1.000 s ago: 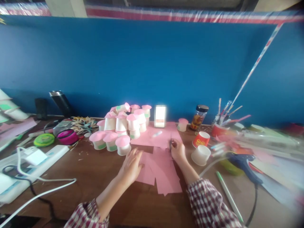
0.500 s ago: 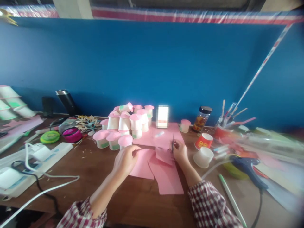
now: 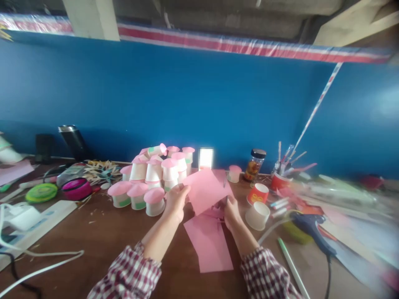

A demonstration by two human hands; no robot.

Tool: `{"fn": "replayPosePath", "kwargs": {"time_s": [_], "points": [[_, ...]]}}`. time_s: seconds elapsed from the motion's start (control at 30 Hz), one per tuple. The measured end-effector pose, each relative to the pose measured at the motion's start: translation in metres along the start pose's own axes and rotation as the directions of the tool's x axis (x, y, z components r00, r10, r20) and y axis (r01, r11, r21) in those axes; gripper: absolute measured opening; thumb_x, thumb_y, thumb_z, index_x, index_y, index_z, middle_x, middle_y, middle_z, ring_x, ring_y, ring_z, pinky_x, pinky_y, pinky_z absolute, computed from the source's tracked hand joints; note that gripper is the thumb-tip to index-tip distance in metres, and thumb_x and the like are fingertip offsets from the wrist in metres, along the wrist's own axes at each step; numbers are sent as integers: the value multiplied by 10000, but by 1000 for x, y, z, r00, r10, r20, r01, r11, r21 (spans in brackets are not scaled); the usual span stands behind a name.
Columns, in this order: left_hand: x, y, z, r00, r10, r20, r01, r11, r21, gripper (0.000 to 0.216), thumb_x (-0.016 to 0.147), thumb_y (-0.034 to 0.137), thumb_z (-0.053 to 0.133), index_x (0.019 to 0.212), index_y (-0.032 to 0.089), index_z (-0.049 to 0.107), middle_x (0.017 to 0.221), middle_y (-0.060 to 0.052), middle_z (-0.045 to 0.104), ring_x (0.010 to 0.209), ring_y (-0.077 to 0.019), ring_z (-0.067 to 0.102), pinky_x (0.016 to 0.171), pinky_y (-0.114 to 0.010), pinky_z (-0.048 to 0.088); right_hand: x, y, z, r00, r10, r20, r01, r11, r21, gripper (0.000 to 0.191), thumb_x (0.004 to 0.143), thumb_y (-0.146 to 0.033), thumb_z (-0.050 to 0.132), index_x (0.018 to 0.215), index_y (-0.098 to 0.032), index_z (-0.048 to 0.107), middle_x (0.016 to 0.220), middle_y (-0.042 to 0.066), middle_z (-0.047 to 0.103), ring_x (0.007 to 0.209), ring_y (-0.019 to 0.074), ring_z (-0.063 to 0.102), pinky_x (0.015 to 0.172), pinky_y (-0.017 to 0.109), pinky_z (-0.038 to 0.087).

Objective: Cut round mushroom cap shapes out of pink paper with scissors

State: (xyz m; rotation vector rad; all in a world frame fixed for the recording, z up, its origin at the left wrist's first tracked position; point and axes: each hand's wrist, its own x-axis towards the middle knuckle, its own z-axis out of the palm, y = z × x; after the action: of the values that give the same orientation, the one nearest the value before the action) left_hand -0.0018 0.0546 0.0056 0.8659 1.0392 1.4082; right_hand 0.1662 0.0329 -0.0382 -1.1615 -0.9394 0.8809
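Note:
My left hand (image 3: 176, 202) pinches the left edge of a pink paper sheet (image 3: 205, 190) and holds it tilted up off the table. My right hand (image 3: 232, 211) is closed round a thin dark tool, likely scissors (image 3: 225, 180), at the sheet's right edge. More pink paper (image 3: 208, 243) lies flat on the wooden table (image 3: 102, 236) under and in front of both hands. A pile of white paper cups with pink tops (image 3: 152, 174) stands just left of my left hand.
A white cup (image 3: 257, 216) and a red cup (image 3: 258, 193) stand right of my right hand. A blue glue gun (image 3: 311, 226), a pen pot (image 3: 279, 179) and a jar (image 3: 254, 165) are further right. At the left lie a power strip (image 3: 34, 224), cables, a magenta bowl (image 3: 76, 189) and a flask (image 3: 75, 142).
My left hand went from lying flat on the pink paper to pinching a sheet and lifting it. The right hand stayed closed on the tool. The camera tilted upward.

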Motion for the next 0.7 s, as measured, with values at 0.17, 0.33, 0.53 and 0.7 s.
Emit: {"fn": "replayPosePath", "kwargs": {"time_s": [0.17, 0.33, 0.53, 0.7], "points": [[13, -20, 6, 1000, 25, 3, -25, 1000, 4, 127, 659, 255, 637, 735, 155, 618, 480, 64, 475, 418, -81, 440, 471, -223, 394, 1, 0, -1, 997, 80, -14, -74, 968, 240, 371, 709, -517, 610, 637, -163, 527, 461, -6, 566, 327, 58, 381, 325, 166, 223], [14, -27, -3, 1000, -5, 9, 6, 995, -96, 198, 647, 282, 678, 775, 141, 625, 642, -4, 615, 567, -116, 557, 547, -234, 426, 2, -2, -3, 992, 125, -24, -114, 957, 266, 404, 729, -522, 627, 882, -148, 628, 462, -32, 546, 330, 49, 345, 327, 162, 171], [10, -26, -11, 987, -71, 142, 88, 990, -114, 235, 632, 317, 716, 766, 143, 634, 647, -10, 627, 579, -131, 568, 550, -241, 419, 4, 2, -4, 996, 76, -42, -66, 977, 201, 344, 656, -421, 735, 862, -150, 684, 630, -9, 600, 514, 90, 506, 432, 179, 361], [5, -23, -11, 967, -88, 240, 115, 988, -104, 221, 656, 327, 705, 780, 153, 651, 649, -11, 636, 590, -140, 579, 578, -252, 429, 4, 0, -3, 995, 91, -34, -85, 986, 144, 310, 620, -358, 759, 846, -156, 694, 574, -22, 582, 515, 112, 505, 472, 215, 386]]}}
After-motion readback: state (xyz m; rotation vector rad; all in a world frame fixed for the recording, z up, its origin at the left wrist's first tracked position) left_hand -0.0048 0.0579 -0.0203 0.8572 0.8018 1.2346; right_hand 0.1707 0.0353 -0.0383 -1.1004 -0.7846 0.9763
